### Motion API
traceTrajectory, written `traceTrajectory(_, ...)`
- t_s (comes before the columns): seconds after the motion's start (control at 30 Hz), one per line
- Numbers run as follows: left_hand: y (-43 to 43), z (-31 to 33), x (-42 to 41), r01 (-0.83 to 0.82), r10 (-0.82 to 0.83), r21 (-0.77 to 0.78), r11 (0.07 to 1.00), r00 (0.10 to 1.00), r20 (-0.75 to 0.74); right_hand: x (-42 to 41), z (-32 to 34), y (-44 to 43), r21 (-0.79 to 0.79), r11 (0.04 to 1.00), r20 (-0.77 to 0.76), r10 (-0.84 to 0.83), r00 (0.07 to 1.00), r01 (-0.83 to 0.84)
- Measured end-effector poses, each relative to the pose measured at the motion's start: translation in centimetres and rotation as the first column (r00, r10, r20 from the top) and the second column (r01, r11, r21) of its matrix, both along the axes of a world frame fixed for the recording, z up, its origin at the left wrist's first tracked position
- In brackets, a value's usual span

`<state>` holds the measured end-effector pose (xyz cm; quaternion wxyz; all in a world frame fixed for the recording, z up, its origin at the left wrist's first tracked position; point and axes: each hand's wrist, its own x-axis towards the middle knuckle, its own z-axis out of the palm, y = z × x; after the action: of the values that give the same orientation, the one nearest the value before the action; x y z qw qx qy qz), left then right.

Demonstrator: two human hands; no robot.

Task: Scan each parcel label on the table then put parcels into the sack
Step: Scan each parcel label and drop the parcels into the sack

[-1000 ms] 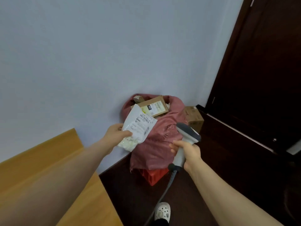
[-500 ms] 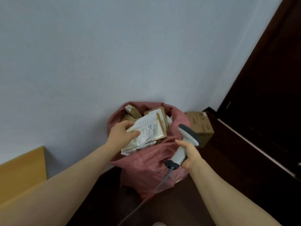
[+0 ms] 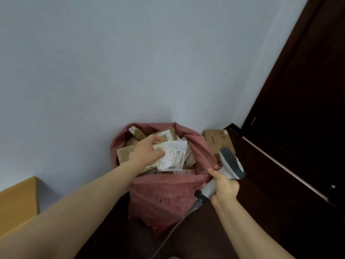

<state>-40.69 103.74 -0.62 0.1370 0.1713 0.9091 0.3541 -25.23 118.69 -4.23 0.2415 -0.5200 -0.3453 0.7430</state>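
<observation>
At the near left, a corner of the wooden table (image 3: pixel 16 199) was seen, with no parcel visible on that part. Closer to the middle, the scanner (image 3: pixel 231 163) was gripped by its handle in the right hand (image 3: pixel 225 186), the fingers wrapped round it. Its head was turned up and away from the sack, and its cable (image 3: pixel 168 234) hung towards the floor. This hand was set against the right rim of the red sack (image 3: pixel 164 195), whose mouth stood open. Over the middle of that mouth the white parcel (image 3: pixel 174 156) was held at its left edge by the left hand (image 3: pixel 147 152), the fingers curled round it. The parcel was laid on the brown boxes (image 3: pixel 167 134) already packed inside.

The step in hand was judged to be the bagging of this parcel. The next move was judged to call for the grip to be loosened and the left arm taken to the table for another parcel to be scanned.

Printed lines and a barcode were made out on the white parcel's label, too small to be read. Another label was seen on a box end (image 3: pixel 132 130) at the sack's far left rim. On the carton (image 3: pixel 218 141) beyond the right rim, by the wall, the brand appeared to be Midea
</observation>
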Motion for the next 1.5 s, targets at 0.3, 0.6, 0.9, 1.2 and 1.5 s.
traceTrajectory(0.3,6.6,-3.8,1.1,0.276,-0.237,-0.236,0.932,0.955,0.180,1.0,1.4,1.3,0.069,0.996,-0.011,-0.051,0.999,0.052)
traceTrajectory(0.6,5.1,-5.3,1.5,0.363,-0.337,-0.289,0.886,0.932,0.135,0.8,0.5,-0.4,0.057,0.998,0.026,0.019,0.999,-0.020)
traceTrajectory(0.9,-3.9,-2.1,7.2,0.232,-0.229,-0.254,0.939,0.973,0.040,5.8,1.3,-5.8,0.045,0.985,0.002,0.164,0.986,-0.164)
traceTrajectory(1.2,-22.0,-1.1,20.3,0.011,-0.031,-0.493,0.870,0.999,-0.033,13.4,-0.7,-22.0,-0.049,0.808,-0.102,0.581,0.807,-0.588)
traceTrajectory(1.5,-47.3,0.8,31.0,-0.387,0.401,-0.605,0.695,0.908,-0.121,17.9,0.4,-44.8,-0.084,0.431,-0.127,0.890,0.438,-0.899)
